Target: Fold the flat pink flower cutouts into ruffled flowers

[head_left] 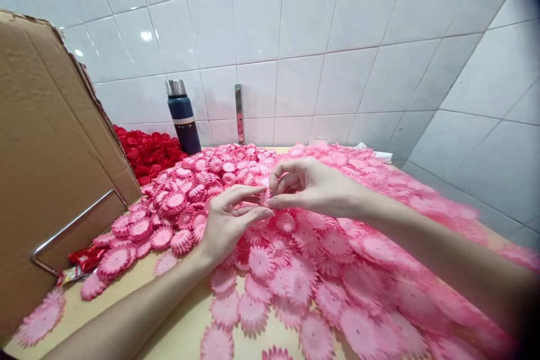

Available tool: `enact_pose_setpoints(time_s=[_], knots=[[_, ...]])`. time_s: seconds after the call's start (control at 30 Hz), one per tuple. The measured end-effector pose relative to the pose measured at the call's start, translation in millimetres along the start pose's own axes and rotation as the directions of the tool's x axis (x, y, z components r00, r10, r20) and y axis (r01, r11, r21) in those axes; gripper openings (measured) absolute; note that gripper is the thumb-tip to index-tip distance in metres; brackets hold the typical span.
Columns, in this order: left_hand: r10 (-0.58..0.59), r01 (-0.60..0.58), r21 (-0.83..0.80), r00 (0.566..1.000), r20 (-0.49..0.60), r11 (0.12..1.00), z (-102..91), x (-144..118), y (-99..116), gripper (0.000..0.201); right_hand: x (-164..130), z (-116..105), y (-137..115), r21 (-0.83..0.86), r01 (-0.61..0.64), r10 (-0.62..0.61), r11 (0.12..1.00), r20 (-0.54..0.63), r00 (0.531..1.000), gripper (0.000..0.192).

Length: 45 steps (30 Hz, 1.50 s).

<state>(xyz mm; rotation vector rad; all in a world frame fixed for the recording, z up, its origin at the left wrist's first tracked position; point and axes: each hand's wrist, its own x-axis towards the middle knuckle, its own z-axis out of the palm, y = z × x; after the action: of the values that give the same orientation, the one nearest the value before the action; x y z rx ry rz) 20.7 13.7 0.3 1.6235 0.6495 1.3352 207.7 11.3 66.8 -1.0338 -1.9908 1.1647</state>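
- Nearest, 5 o'clock from the hands: loose pale-pink scalloped discs on the yellow tabletop; the right forearm could sweep some away, I reckon.
- Dead centre: left hand and right hand both pinch a thin, frilly pink piece; uneven tugging might tear it.
- Far, 10 o'clock: silver-capped navy bottle; a stray knock could topple it, imo.

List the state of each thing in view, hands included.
Left hand: fingertips at pink piece, grip unclear
Right hand: pinching that piece
Pink piece: held between the hands
Flask: upright, cap on
Pink flowers: heaped, some scattered
Red flowers: heaped, partly hidden
Cardboard: standing upright
Wrapper: crumpled
Metal strip: upright against wall
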Motion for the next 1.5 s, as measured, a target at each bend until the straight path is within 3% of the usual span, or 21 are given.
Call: enact_pose_setpoints(time_s=[0.3, 0.57, 0.9, 1.13, 1.5], knots=[[-0.079, 0.082, 0.031, 0.994, -0.071, 0.996, 2.3, -1, 5, 0.023, 2, -4, 10, 0.155, 0.006, -0.006, 0.988, 0.0, 1.0, 0.034], [-0.075, 0.075, 0.021, 0.997, -0.003, 0.997, 3.7, 0, 4, 0.026, 2, -15, 11, 0.209, 0.019, -0.054, 0.978, 0.165, 0.985, 0.029], [-0.122, 0.122, 0.002, 0.993, -0.003, 0.993, 4.7, -1, 5, 0.021, 2, -16, 12, 0.205, 0.002, -0.028, 0.979, 0.125, 0.992, 0.03], [-0.117, 0.119, 0.007, 0.985, -0.124, 0.993, -1.8, 6, 1, 0.026, 1, -21, 11, 0.16, 0.028, -0.036, 0.987, 0.044, 0.998, 0.03], [-0.118, 0.118, 0.0, 0.99, -0.076, 0.993, 2.2, 3, 3, 0.014, 2, -10, 6, 0.08, 0.04, -0.041, 0.996, 0.017, 0.999, 0.022]])
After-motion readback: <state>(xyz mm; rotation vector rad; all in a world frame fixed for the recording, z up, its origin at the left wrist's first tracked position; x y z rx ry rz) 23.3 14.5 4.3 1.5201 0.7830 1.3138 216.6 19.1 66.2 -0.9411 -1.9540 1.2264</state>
